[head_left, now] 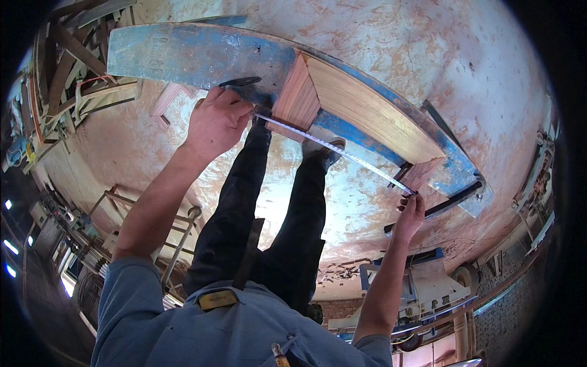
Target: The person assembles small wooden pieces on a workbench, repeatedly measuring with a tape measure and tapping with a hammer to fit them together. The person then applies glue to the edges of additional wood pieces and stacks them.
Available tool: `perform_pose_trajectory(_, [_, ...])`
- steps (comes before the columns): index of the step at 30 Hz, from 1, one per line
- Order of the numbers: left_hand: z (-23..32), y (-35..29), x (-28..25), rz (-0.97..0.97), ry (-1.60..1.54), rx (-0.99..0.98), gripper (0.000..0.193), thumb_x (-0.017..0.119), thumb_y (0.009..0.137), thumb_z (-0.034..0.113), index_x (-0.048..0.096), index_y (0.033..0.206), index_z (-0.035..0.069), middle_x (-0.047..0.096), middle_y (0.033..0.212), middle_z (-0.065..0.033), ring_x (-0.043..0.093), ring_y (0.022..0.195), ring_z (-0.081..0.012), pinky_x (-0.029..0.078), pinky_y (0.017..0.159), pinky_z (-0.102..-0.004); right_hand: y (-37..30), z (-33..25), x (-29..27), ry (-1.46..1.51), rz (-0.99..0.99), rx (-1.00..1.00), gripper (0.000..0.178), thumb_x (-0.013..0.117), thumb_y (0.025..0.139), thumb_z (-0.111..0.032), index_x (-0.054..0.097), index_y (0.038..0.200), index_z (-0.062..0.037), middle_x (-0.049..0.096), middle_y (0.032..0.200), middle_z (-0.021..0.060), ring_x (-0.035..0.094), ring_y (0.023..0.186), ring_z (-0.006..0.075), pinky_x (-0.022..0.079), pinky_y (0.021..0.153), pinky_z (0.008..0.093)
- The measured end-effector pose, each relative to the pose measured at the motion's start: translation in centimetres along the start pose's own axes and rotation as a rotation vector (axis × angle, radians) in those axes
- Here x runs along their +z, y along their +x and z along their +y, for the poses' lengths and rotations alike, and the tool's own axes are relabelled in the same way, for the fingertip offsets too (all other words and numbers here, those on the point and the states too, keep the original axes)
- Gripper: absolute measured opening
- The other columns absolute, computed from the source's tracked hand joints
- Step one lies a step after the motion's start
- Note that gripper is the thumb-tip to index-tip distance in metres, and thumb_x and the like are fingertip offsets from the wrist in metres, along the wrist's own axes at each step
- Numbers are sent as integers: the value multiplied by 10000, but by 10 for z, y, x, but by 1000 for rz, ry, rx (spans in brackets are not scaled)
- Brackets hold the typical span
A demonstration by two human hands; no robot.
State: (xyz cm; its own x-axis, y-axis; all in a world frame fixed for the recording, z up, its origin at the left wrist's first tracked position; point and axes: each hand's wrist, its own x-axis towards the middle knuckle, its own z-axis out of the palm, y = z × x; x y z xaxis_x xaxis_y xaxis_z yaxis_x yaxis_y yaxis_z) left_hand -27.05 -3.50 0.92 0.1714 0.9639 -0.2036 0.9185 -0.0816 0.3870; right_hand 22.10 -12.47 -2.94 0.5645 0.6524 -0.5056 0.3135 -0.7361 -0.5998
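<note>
A white measuring tape [342, 151] is stretched taut between my hands, along the near side of a wooden piece. My left hand [217, 119] pinches its left end by the bench. My right hand [411, 211] grips the other end, lower at the right; whatever else sits inside those fingers is hidden. The piece has a wide pale board [367, 104] and a reddish end board [298, 92] standing at an angle to it. It rests on a long, worn blue bench [195, 52]. Close above my left hand lies a dark, thin oval object [240, 81].
Wooden frames and scrap [76, 61] are piled at the far left. A black bar [437, 208] juts from the bench's right end. A metal frame [177, 238] stands left of my legs. Machinery [422, 287] sits at lower right. My shoe [327, 147] is under the tape.
</note>
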Motion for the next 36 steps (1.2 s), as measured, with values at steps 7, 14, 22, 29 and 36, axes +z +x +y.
perform_pose_trajectory(7, [1,4,-1,4,5,18,65,725,785,108,681,832,116,634,890,-42,599,883,-285,527,712,-398,0,5,-2,10,-6,2,222,541,990,-165,631,1126,-15,671,916,62,617,778,118,502,636,264])
perform_pose_trajectory(14, [7,-7,-11,-108,-164,45,63,708,776,84,661,814,102,635,820,-57,611,821,-281,502,734,-393,-15,2,-12,241,86,-101,329,511,988,-115,585,1294,-21,672,1074,100,633,950,193,514,800,316])
perform_pose_trajectory(22, [28,-37,-7,-262,-268,-40,41,708,814,123,685,841,102,664,814,-43,623,816,-261,491,769,-362,-72,-65,3,881,-529,-22,278,585,969,-110,624,1244,-94,644,1066,108,617,926,219,517,770,333])
perform_pose_trajectory(29, [25,-59,-13,-269,-340,-133,114,711,821,115,722,931,89,663,798,-65,622,811,-273,502,767,-372,-107,-106,25,1147,-565,102,250,563,999,-181,616,1183,-21,628,1079,166,648,852,237,551,774,374])
perform_pose_trajectory(36, [39,-57,-27,-408,-442,-175,350,718,827,120,695,1174,74,637,766,-77,611,791,-236,498,794,-359,-125,-131,73,926,-596,172,220,537,1015,-167,646,1062,19,653,896,109,623,751,186,522,726,315])
